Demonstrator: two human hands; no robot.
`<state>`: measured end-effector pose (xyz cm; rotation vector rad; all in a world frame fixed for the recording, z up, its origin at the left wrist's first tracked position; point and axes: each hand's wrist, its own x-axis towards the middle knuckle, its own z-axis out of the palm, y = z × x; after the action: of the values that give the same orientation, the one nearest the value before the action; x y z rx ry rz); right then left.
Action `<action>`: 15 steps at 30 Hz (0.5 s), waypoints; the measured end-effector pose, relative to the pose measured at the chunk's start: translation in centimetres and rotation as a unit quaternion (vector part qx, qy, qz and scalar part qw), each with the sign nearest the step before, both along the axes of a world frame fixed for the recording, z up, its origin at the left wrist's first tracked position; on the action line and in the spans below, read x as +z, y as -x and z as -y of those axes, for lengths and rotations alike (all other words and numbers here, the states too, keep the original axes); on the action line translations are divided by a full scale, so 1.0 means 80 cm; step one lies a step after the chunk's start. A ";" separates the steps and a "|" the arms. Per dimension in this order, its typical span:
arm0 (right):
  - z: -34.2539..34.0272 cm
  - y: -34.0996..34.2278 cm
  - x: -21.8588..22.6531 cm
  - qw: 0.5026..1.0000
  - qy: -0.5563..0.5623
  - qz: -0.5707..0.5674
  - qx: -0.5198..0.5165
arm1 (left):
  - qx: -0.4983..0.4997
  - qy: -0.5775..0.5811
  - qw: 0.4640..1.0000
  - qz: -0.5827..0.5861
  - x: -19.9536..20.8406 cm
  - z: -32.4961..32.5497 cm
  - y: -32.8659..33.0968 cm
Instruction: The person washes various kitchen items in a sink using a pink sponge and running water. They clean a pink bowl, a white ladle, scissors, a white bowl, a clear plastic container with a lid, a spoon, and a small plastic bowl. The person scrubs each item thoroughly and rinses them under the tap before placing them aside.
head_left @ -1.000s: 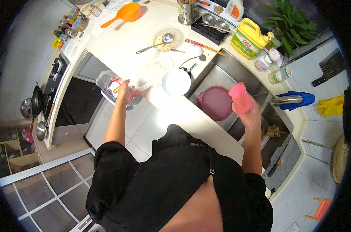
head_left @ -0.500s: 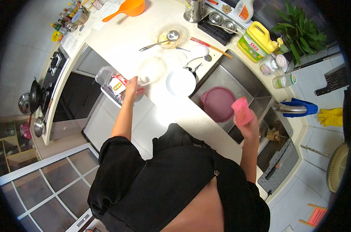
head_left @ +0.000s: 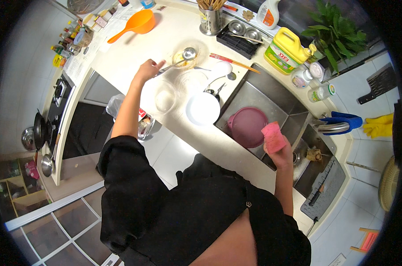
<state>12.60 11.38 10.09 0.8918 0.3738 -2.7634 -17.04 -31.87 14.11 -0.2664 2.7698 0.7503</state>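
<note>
My left hand [head_left: 149, 71] reaches over the counter by the handle of a metal ladle [head_left: 189, 54], with its index finger stretched out. Whether it touches the handle is hard to tell. The ladle's bowl rests in a clear glass bowl [head_left: 196, 62] with yellowish remains. Closer to me are another clear bowl [head_left: 164, 101] and a white bowl [head_left: 202, 108]. My right hand [head_left: 281, 156] is closed round a folded pink dishcloth [head_left: 274, 137], held above the sink's near edge. Beside it, a mauve basin [head_left: 248, 127] sits in the steel sink [head_left: 265, 91].
Red-tipped chopsticks [head_left: 234, 63] and a white spoon [head_left: 222, 69] lie near the sink. A yellow jug [head_left: 285, 51] stands behind it, by the faucet [head_left: 334, 127]. An orange scoop [head_left: 136, 23] rests at the back left. Below the counter edge is a bin [head_left: 145, 128], partly behind my forearm.
My left hand has moved up from the bin to the ladle's handle. The right hand still holds the pink dishcloth over the sink. The whole view has shifted slightly.
</note>
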 end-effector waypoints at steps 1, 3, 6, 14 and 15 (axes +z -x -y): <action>0.002 0.000 0.003 1.000 -0.002 0.009 -0.009 | -0.030 -0.002 0.999 0.031 -0.002 -0.013 0.002; 0.001 -0.002 0.006 0.999 -0.015 0.028 -0.014 | -0.070 -0.012 0.995 0.072 -0.016 -0.017 0.009; -0.006 -0.014 -0.004 1.000 -0.019 0.007 -0.013 | -0.145 0.037 0.987 -0.064 -0.037 -0.011 0.016; -0.016 -0.035 -0.017 0.999 -0.022 -0.033 -0.025 | -0.064 -0.318 0.946 -0.008 0.066 -0.034 -0.067; -0.014 -0.030 -0.016 0.999 -0.028 -0.037 -0.024 | -0.059 -0.362 0.930 0.027 0.085 -0.045 -0.092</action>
<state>14.98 12.48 8.84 0.8235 0.4502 -2.8492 -9.71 -28.24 20.89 0.0290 2.2284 1.6115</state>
